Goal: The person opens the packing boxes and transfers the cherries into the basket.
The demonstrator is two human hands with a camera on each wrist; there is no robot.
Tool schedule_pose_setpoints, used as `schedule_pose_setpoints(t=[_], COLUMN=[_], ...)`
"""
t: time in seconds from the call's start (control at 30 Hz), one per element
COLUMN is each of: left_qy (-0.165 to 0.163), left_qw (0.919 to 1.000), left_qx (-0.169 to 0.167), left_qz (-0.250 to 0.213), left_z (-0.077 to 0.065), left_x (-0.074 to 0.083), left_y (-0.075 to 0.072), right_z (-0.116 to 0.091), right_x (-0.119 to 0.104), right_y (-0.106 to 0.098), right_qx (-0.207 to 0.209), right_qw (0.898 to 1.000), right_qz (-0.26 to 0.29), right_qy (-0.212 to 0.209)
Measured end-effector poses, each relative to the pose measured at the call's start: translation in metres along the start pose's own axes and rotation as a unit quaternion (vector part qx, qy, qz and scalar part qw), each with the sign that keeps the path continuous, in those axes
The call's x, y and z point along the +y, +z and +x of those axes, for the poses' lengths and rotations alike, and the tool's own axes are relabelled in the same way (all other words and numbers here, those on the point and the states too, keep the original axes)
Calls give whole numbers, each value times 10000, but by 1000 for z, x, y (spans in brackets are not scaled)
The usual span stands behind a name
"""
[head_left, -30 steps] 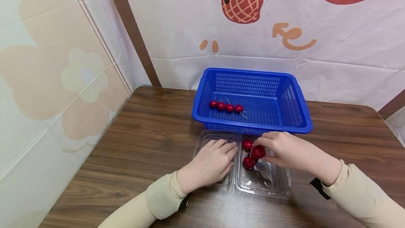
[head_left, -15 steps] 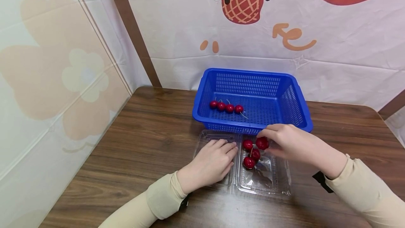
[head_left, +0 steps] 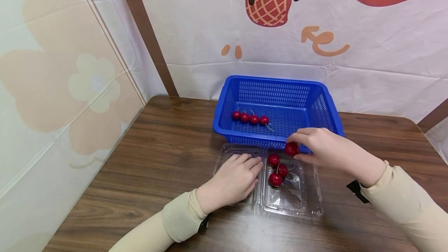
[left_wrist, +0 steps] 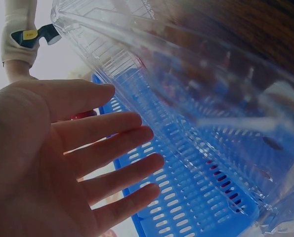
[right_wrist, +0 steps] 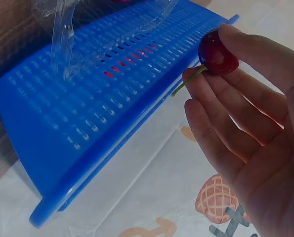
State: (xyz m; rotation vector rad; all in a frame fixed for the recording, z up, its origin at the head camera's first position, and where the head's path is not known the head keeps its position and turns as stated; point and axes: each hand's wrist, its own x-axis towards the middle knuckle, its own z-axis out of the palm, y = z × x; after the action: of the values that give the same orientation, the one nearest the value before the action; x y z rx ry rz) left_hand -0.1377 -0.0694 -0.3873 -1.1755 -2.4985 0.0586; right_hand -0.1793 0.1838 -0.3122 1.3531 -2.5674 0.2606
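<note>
Your right hand (head_left: 325, 147) pinches 1 partly hidden cherry (head_left: 291, 149) near the blue basket (head_left: 333, 110) at 5 o'clock. Your left hand (head_left: 231, 180), released, obscures the clear container (head_left: 288, 199) in its 9 o'clock half.

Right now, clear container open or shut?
Open: the clear container lies unfolded, halves side by side, three cherries uncovered in the right one.

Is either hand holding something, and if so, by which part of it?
The right hand pinches a cherry by its round body, not by the stem. The left hand, over the clear plastic box, holds nothing.
</note>
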Motion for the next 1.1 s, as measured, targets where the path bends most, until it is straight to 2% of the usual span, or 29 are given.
schedule_pose_setpoints(t=[0.27, 0.67, 1.1], left_qy=[7, 2, 18], left_qw=[10000, 10000, 10000], left_qx=[-24, -35, 12], left_qz=[6, 11, -18], left_z=[-1, 0, 1], left_x=[0, 0, 0], left_y=[0, 1, 2], right_z=[10, 23, 36], right_x=[9, 25, 41], right_y=[-2, -5, -5], right_qx=[87, -250, -305], right_qw=[9999, 9992, 9988], right_qz=[27, 7, -3], right_qy=[-96, 320, 374])
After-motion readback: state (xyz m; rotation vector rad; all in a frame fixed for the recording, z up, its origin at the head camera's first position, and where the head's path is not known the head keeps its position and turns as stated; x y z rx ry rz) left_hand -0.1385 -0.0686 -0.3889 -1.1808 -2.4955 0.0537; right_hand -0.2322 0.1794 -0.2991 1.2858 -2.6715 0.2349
